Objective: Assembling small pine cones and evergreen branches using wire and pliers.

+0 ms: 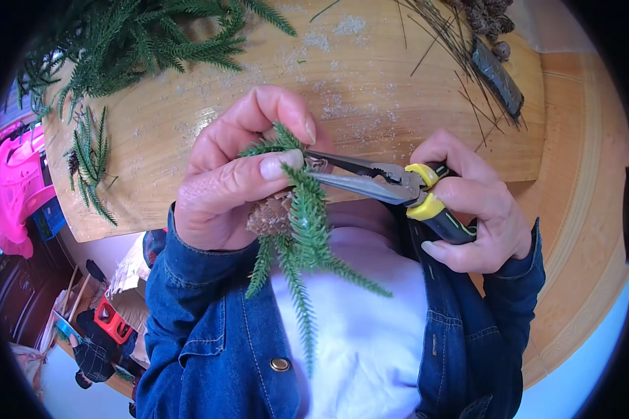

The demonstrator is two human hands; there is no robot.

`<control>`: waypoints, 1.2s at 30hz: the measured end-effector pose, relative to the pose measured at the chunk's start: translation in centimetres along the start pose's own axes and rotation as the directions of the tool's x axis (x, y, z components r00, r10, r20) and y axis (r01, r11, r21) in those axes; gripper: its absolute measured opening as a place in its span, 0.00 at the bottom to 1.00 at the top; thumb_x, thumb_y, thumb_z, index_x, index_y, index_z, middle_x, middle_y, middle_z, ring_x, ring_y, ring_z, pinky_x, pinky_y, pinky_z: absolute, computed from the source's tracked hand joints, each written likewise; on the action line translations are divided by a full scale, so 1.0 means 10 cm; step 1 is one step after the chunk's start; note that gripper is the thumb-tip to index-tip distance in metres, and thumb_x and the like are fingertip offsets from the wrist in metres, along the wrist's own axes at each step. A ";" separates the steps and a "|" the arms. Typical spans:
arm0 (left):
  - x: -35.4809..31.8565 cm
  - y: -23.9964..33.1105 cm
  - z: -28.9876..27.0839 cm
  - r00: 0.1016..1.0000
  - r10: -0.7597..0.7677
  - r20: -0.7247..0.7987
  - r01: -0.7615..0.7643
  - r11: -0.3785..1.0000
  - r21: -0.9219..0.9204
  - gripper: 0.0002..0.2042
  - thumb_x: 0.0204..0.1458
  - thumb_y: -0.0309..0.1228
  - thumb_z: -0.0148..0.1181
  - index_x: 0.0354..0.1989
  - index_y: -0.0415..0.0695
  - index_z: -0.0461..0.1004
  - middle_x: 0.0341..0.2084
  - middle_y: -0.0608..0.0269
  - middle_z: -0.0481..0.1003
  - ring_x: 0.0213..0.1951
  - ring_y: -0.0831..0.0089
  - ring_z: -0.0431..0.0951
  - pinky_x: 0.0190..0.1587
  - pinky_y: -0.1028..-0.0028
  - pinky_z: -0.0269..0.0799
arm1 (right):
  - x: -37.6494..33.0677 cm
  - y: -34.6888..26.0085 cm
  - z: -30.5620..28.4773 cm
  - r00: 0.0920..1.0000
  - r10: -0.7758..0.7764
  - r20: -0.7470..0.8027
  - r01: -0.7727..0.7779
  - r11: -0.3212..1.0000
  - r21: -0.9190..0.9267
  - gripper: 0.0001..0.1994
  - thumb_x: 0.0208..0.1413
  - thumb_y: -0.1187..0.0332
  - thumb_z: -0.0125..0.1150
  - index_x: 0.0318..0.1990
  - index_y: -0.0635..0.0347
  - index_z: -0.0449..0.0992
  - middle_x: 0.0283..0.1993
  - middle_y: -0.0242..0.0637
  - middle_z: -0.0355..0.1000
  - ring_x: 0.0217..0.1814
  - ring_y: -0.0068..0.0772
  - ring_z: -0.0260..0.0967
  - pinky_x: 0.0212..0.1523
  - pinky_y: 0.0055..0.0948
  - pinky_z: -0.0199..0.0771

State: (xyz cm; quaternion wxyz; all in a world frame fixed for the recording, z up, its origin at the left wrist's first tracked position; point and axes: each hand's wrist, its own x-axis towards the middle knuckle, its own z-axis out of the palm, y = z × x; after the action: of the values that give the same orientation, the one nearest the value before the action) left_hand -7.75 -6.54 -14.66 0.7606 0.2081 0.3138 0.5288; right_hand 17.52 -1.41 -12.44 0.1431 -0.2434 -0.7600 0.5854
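My left hand (234, 167) pinches a green artificial pine sprig (309, 220) between thumb and fingers. A brown pine cone (271, 214) sits among the sprig's needles, partly hidden behind my thumb. My right hand (479, 202) is wrapped round the yellow and black handles of a pair of long-nose pliers (381, 183). The plier jaws stand a little apart, and their tips reach the sprig right beside my left thumb. Whether the tips grip a wire there is too small to tell.
Green pine branches (140, 49) heap at the table's far left, with a smaller sprig (91, 164) nearer. Thin dark wires (440, 35), a dark taped block (496, 77) and pine cones (486, 15) lie far right. White grains dot the wooden table (370, 84). A person (94, 349) sits lower left.
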 end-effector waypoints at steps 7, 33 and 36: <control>0.02 -0.04 -0.02 0.999 -0.052 -0.006 0.052 0.999 -0.012 0.14 0.44 0.32 0.57 0.35 0.40 0.60 0.22 0.59 0.65 0.21 0.72 0.67 0.25 0.72 0.68 | 0.01 0.03 0.02 1.000 0.010 0.017 -0.010 1.000 0.014 0.12 0.30 0.72 0.61 0.26 0.66 0.71 0.38 0.46 0.63 0.37 0.40 0.62 0.39 0.31 0.61; -1.06 0.73 -0.03 0.920 0.346 -0.185 -0.229 0.856 0.464 0.08 0.52 0.24 0.51 0.41 0.37 0.65 0.36 0.56 0.69 0.35 0.72 0.70 0.40 0.79 0.68 | -0.08 -0.65 0.37 0.986 0.147 -0.083 -0.156 0.982 -0.106 0.13 0.38 0.70 0.59 0.33 0.67 0.72 0.43 0.44 0.64 0.43 0.36 0.62 0.44 0.29 0.61; -1.34 1.09 -0.36 0.762 0.610 -0.216 -0.363 0.680 0.637 0.09 0.54 0.23 0.52 0.44 0.37 0.68 0.36 0.58 0.73 0.36 0.79 0.72 0.40 0.81 0.67 | -0.05 -0.73 0.49 0.969 0.157 -0.190 -0.194 0.960 -0.199 0.12 0.40 0.72 0.58 0.35 0.67 0.72 0.44 0.44 0.64 0.44 0.36 0.62 0.45 0.28 0.61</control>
State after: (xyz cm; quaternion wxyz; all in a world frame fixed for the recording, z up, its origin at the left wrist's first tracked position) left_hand -20.88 -15.28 -6.78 0.4071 0.3825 0.5383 0.6310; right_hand 14.03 -7.09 -6.73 0.1283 -0.3739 -0.7793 0.4864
